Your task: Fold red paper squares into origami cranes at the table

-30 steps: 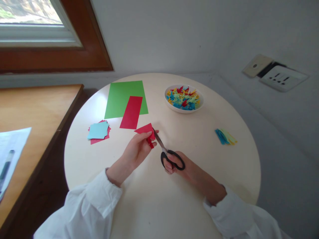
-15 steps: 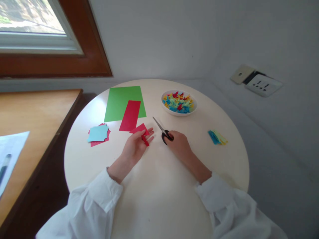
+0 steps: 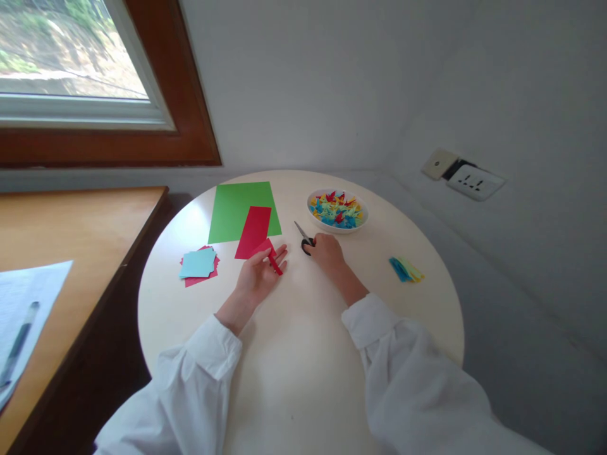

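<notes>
My left hand (image 3: 255, 279) lies palm up with a small piece of red paper (image 3: 274, 260) pinched under its thumb, a narrow strip of it angled across the fingers. My right hand (image 3: 329, 254) is closed around the black handles of a pair of scissors (image 3: 308, 242), whose blades point away to the upper left and look closed. Just beyond the left hand, a longer red paper rectangle (image 3: 255, 227) overlaps a green paper sheet (image 3: 231, 212). Past the scissors sits a white bowl (image 3: 348, 229) of small red, yellow, blue and pale green paper cuttings (image 3: 336, 208).
A stack of pale blue and red paper squares (image 3: 197, 262) lies at the left of the round white table (image 3: 294, 354). Blue and yellow paper pieces (image 3: 406, 270) rest at the right. A wooden desk (image 3: 95, 218) with a pen (image 3: 19, 344) stands farther left; wall sockets (image 3: 474, 181) are at right.
The head view has tilted up slightly, so the table sits lower in the picture. My right hand has moved a little forward with the scissors. The left hand still holds the red paper.
</notes>
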`<act>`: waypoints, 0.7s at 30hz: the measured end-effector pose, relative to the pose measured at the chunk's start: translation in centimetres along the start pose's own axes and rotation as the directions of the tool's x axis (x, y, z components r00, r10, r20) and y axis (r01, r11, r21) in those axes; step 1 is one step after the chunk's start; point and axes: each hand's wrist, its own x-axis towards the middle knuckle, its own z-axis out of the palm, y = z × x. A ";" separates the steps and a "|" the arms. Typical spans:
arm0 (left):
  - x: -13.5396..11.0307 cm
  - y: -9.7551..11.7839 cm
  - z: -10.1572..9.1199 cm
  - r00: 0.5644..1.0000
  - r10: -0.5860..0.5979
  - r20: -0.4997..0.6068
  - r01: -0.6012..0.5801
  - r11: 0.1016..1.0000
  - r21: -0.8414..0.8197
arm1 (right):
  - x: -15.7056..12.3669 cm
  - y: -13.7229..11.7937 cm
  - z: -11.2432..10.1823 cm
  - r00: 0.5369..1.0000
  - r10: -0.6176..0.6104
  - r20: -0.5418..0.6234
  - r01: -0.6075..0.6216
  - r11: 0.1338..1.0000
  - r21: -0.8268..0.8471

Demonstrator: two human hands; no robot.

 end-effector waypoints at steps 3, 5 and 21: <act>0.2 0.2 -0.2 1.000 0.015 0.013 -0.015 1.000 -0.010 | 0.2 -0.2 0.2 1.000 0.002 -0.013 -0.002 1.000 0.018; 0.3 0.3 -0.3 0.999 0.022 0.035 -0.021 1.000 -0.018 | 0.5 -0.4 0.4 1.000 -0.005 -0.028 0.006 0.999 0.038; 0.4 0.2 -0.6 0.986 0.046 0.163 -0.040 0.998 -0.042 | -6.3 -2.3 0.5 0.989 -0.151 0.007 0.127 0.860 0.493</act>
